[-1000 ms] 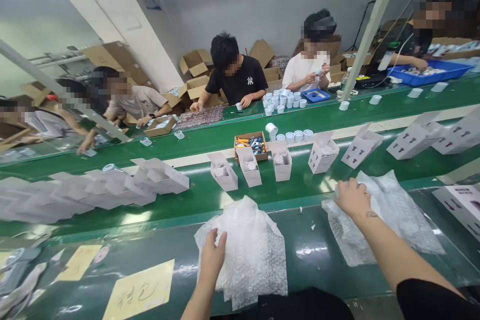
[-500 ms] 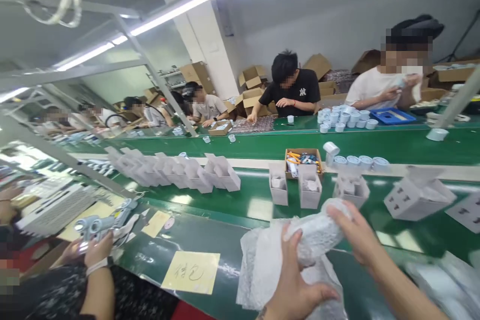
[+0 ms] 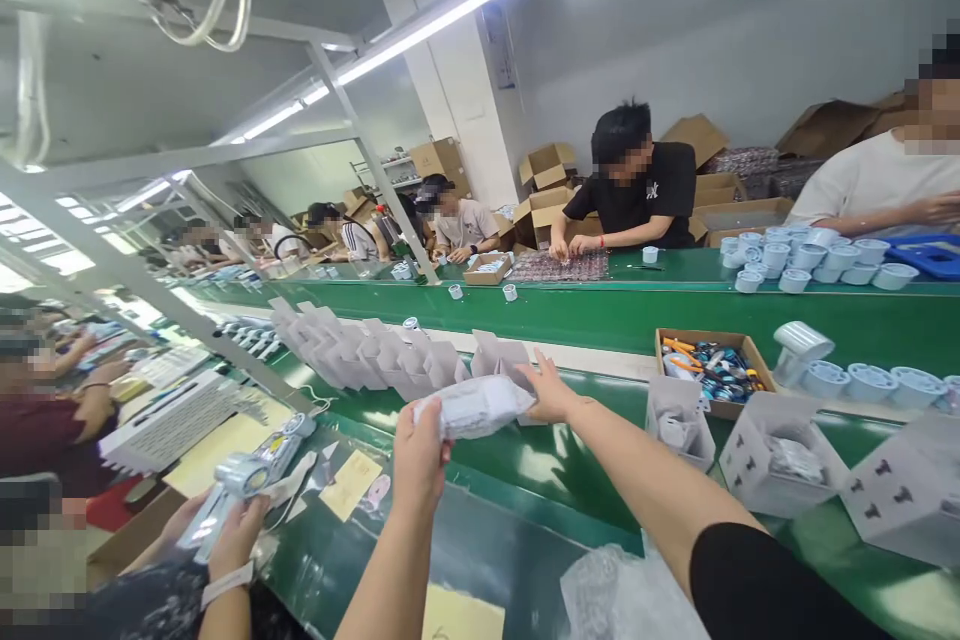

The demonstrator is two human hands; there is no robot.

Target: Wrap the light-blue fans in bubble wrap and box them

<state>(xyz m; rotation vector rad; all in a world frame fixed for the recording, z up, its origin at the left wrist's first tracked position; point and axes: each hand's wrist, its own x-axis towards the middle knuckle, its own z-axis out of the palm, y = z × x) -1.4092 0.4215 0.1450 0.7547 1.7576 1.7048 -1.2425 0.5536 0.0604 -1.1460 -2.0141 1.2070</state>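
Gripping a whitish, oblong, crinkly-wrapped bundle [image 3: 481,408], the left hand [image 3: 420,445] faces the spread-fingered right hand [image 3: 555,396].

On the front of the black short-sleeved cloth T-shirt [image 3: 660,180] there is a small white mark that looks like an N and a Y on top of each other, but it is bent and hard to read. The square yellow paper sheet [image 3: 463,610] at the bottom edge shows only a bit of dark pen writing, cut off too soon to read, and the flat poster [image 3: 499,45] on the tall pale pillar [image 3: 442,50] is too small to read. Two open white cardboard boxes [image 3: 892,510] on the right have little dark printed pictures.
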